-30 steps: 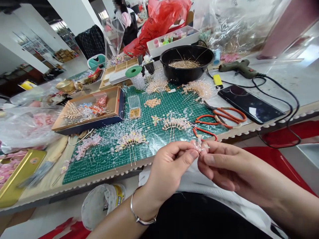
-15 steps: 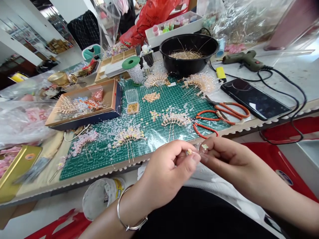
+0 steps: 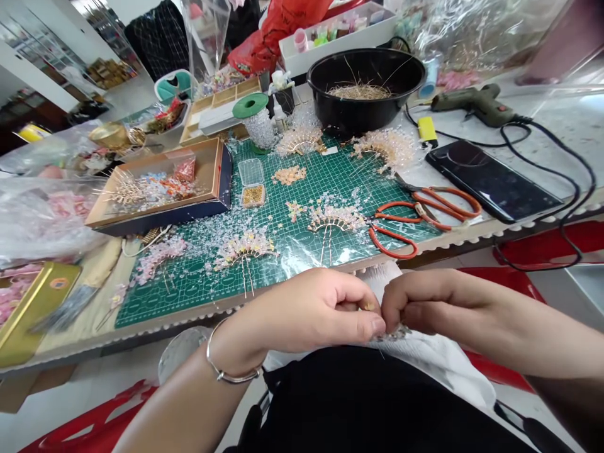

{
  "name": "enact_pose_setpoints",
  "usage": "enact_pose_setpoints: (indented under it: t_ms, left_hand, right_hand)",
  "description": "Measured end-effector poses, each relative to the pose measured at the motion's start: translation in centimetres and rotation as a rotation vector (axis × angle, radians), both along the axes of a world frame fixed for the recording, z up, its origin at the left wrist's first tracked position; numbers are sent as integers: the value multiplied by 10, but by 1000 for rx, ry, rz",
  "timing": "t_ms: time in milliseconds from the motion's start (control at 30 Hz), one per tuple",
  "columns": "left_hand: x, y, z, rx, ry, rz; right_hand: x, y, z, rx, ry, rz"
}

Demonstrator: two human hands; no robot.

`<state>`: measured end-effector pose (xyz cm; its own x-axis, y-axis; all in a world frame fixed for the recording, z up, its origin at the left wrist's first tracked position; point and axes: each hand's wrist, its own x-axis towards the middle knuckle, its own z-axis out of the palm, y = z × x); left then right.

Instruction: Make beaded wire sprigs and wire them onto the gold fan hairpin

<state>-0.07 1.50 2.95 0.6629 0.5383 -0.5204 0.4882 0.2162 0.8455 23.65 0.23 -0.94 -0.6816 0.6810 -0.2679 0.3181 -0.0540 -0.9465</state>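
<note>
My left hand (image 3: 330, 314), with a silver bangle at the wrist, is closed in a pinch, a tiny yellow flower (image 3: 369, 307) showing between its fingers. Against its fingertips, my right hand (image 3: 434, 308) is curled shut. Clear beads (image 3: 394, 334) of a beaded flower piece peek out below both hands; most of it is hidden by the fingers. Just beyond, a beaded hair comb (image 3: 337, 217) with pink and white blossoms lies on the green cutting mat (image 3: 297, 248). Another beaded comb (image 3: 246, 250) rests to its left, and orange-handled pliers (image 3: 394, 236) lie to its right.
Orange-handled scissors (image 3: 448, 204), a black phone (image 3: 495, 182) and a corded glue gun (image 3: 476, 107) occupy the right side. Behind the mat stands a black bowl (image 3: 325, 104). A box (image 3: 219, 182) of beaded parts sits left, near a small case of gold beads (image 3: 253, 195).
Both hands have moved down toward my lap, and the right hand has turned so its fingers curl downward. The pale flower seen earlier at the right fingertips is now hidden. The view has shifted slightly.
</note>
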Motion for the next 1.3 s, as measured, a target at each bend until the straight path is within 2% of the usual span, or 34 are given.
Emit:
enact_pose_setpoints:
  t_ms: [133,267,367,500,600,700,967,1167,1233,1300]
  left_hand:
    - [2,3,9,4,101,-77]
    - [2,5,5,-17,46,-13]
    - [0,5,-3,-47,-59,83]
    - [-1,2,-9,10,-131,202]
    - [-3,-3,-7,30,-66,222]
    - [-6,-6,-5,-38,-8,200]
    - [-2,-4,-9,-35,32,188]
    - [-1,-1,-14,-47,21,175]
    - [-1,-2,-16,-62,8,178]
    - [-1,-2,-18,-86,-18,206]
  right_hand:
    - [4,-1,-12,-179,-55,65]
    - [1,-6,-23,-281,-24,26]
    - [-3,-9,-25,-294,-8,-67]
    - [-9,-9,-25,-327,59,-150]
    - [-11,-9,-27,-346,87,-180]
    - [-10,-10,-30,-352,49,-164]
    - [-8,-12,-32,-251,-55,-139]
    - [-5,-15,-32,-79,-187,-185]
    - [-6,-16,-26,55,-237,-182]
    - [-9,-18,-17,283,-293,-180]
